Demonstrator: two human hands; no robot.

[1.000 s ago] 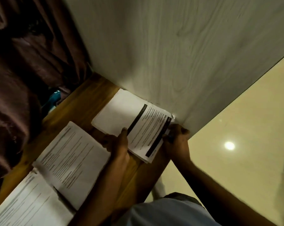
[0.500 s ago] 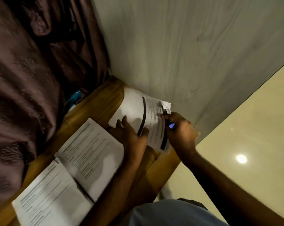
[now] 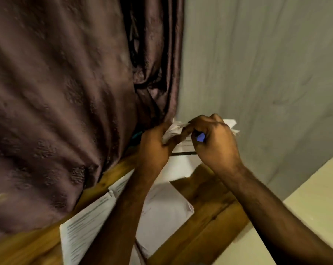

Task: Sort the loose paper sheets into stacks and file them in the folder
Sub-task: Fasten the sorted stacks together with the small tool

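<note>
Both hands [image 3: 182,138] gripping paper sheets [image 3: 178,161], blue object [image 3: 200,137] in right

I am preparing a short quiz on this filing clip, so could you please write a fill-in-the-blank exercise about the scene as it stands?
1. Both hands hold a bundle of ____ at the far end of the table.
2. The right hand also grips a small ____-coloured object.
3. Beside the left hand hangs a brown ____.

Missing words: paper sheets; blue; curtain
</note>
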